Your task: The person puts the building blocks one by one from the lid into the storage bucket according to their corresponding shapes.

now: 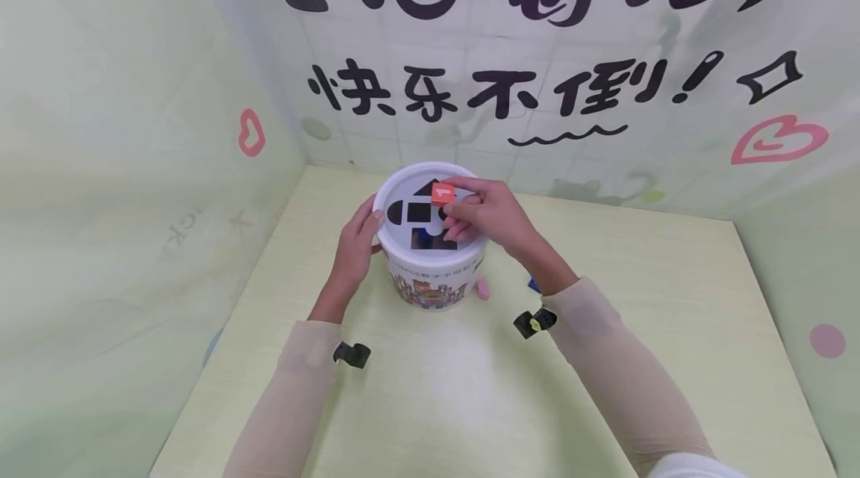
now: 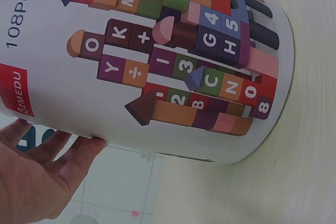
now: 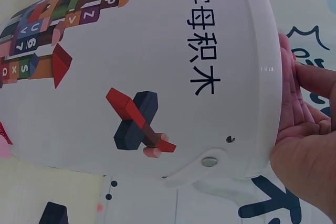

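A white bucket printed with building blocks stands upright on the table, its white lid pierced by dark shaped holes. My left hand grips the bucket's left edge, thumb on the rim and fingers against the side; in the left wrist view its fingertips touch the wall. Over the lid, my right hand pinches a red block with a white mark between thumb and fingers. That block overlaps the triangular hole and sits beside the square one. In the right wrist view, the bucket rim hides the block.
A pink block lies against the bucket's right base. Farther right, a blue block is partly covered by the right forearm. The pale tabletop meets a printed curtain at the back and sides.
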`<state>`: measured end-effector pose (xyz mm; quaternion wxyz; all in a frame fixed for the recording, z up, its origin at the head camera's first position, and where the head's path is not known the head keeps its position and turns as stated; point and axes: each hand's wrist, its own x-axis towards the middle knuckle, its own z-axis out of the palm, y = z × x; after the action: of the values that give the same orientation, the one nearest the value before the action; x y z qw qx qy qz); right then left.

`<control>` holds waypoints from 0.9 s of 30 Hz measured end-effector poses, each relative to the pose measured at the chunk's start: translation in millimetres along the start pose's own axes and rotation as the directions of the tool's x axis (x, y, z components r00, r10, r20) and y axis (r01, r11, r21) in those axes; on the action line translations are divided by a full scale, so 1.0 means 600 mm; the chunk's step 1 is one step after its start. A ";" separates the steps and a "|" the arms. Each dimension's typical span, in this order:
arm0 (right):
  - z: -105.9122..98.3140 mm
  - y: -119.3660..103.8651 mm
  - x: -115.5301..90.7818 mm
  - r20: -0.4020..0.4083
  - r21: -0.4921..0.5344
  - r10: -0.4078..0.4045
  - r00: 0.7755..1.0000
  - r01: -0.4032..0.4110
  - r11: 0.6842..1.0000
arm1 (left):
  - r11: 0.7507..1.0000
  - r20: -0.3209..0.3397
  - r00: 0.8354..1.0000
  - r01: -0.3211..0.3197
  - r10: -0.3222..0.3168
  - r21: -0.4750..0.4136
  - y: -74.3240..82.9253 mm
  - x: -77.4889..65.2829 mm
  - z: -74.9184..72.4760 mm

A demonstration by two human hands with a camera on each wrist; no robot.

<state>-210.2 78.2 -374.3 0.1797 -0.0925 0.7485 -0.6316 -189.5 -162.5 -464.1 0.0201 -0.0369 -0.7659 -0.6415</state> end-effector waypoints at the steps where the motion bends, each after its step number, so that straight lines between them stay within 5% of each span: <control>1: 0.001 0.000 0.001 0.000 -0.002 0.002 1.000 -0.002 1.000 | 1.000 0.003 1.000 0.001 -0.001 -0.001 0.000 0.000 0.001; 27: 0.036 -0.014 0.026 0.097 -0.189 0.015 0.995 0.003 0.982 | 0.999 0.002 1.000 0.023 -0.023 0.028 0.004 0.001 -0.001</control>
<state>-217.2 51.4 -371.6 0.2084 -0.1377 0.7957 -0.5518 -189.7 -163.0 -461.6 0.0124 -0.0286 -0.7751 -0.6310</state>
